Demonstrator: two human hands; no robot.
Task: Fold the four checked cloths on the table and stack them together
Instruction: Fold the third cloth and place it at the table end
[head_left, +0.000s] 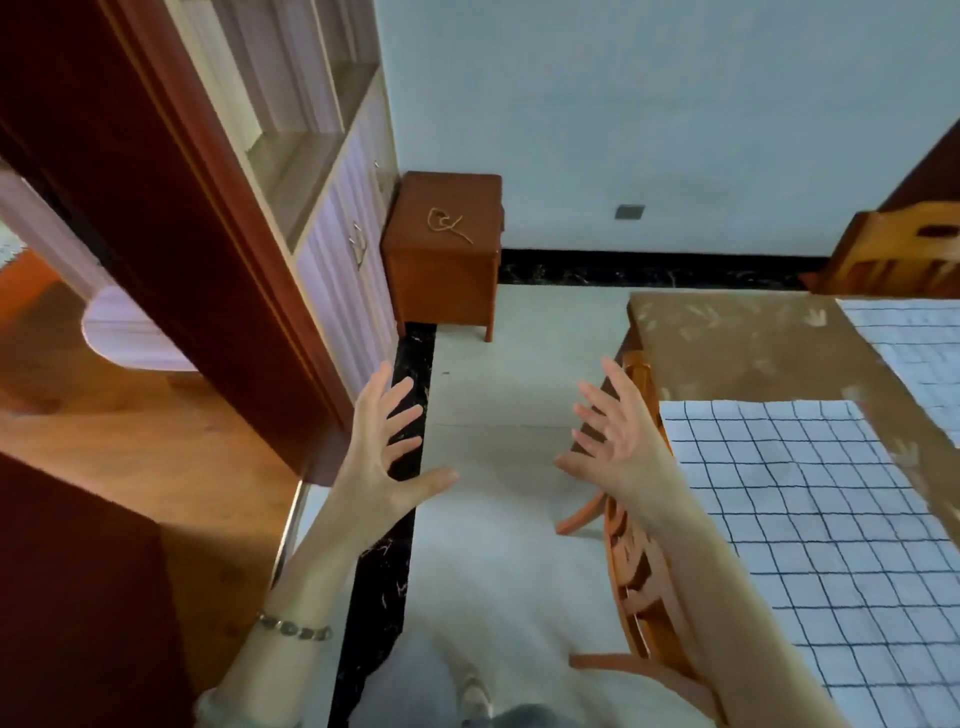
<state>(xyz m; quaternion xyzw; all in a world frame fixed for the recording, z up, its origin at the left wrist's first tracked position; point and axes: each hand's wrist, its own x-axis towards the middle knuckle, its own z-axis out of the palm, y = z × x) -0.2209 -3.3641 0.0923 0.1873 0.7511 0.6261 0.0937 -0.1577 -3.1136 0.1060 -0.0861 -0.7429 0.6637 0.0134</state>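
Both hands are held up in the air with fingers straight and spread wide, palms turned toward each other, and neither has hold of anything. The left hand (387, 447) hangs over a black strip in the floor; one beaded bracelet (293, 627) circles its wrist. The right hand (613, 436) hangs just left of the table's left edge, above the pale floor (493, 545).

Right of the right forearm, one checked cloth (810, 519) lies spread flat on the near part of the brown table (753, 348). A second checked cloth (914, 353) lies farther off at the right edge of the view, apart from the first. Only these two cloths are in view.

Two wooden chairs show: one (631, 571) tucked at the table's left side under the right forearm, one (898, 249) at the far right. Against the far wall stands one small brown cabinet (441, 270) with a loop of cord (447, 223) on top. A pale cupboard (337, 218) and a dark red door frame (171, 208) fill the left.
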